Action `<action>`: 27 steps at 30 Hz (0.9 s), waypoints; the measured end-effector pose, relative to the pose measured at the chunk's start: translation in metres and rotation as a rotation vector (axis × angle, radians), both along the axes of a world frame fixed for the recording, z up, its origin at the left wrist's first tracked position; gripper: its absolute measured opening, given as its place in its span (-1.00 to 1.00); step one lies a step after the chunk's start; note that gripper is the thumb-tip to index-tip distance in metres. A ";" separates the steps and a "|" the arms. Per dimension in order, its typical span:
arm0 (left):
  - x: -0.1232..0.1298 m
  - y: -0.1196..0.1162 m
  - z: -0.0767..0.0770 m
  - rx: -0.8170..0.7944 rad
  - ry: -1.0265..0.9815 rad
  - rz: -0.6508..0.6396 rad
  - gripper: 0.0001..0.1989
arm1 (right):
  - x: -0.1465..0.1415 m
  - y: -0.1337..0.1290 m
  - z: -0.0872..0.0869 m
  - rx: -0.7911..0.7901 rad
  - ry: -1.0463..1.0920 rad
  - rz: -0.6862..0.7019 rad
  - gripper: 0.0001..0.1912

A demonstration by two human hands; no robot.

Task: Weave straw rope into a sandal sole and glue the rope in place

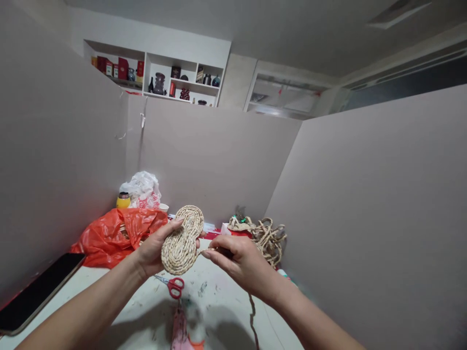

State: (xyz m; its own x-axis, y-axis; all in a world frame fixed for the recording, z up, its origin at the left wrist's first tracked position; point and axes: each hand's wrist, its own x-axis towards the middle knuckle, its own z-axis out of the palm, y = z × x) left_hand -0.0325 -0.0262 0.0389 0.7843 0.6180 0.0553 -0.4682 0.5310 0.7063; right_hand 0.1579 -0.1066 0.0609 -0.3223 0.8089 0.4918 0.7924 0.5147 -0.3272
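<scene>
Straw mat (pixel 182 243), coiled into a figure-eight shape from braided cord, is held up above the table (pixel 272 323), its upper end leaning to my right. My left hand (pixel 151 253) grasps it from the left, thumb on the face towards me and fingertips showing at the opposite edge. My right hand (pixel 241 260) pinches a thin strand (pixel 202 252) between thumb and fingers, just beside the mat's right edge. Below my right wrist hangs a brown cord (pixel 252 316); I cannot tell whether it joins that strand.

Close to me on the left lies a dark phone (pixel 42 291). A pink thing (pixel 179 330), with something orange (pixel 197 345) beside it, lies at the bottom of my view, too partly seen to name. Just past it are red-handled scissors (pixel 175 280), their blades pointing left.

Farther out, a crumpled orange-red bag (pixel 102 238) sits on the left, and a tangled heap of rope (pixel 273 243) on the right. Behind the bag are a yellow jar (pixel 123 201), a white plastic bag (pixel 142 187) and a white cup (pixel 164 207).

Grey panels (pixel 207 160) rise around the table. Beyond them, white shelves (pixel 146 73) carry boxes, vases and jars.
</scene>
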 end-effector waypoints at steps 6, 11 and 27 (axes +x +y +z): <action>0.005 -0.002 -0.003 -0.041 0.060 0.077 -0.68 | 0.004 0.004 -0.005 0.010 -0.012 -0.001 -0.71; 0.006 -0.002 -0.010 -0.021 0.131 -0.002 -0.65 | 0.009 0.005 -0.010 0.034 -0.026 -0.001 -0.74; 0.012 0.004 -0.019 0.037 0.142 -0.165 -0.56 | 0.020 0.009 -0.012 0.141 -0.010 0.124 -0.87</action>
State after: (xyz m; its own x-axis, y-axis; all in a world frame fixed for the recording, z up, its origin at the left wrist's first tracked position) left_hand -0.0207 -0.0223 0.0200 0.8762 0.4801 -0.0423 -0.2719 0.5648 0.7792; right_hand 0.1784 -0.0974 0.0492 -0.4207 0.6862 0.5934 0.7233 0.6485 -0.2372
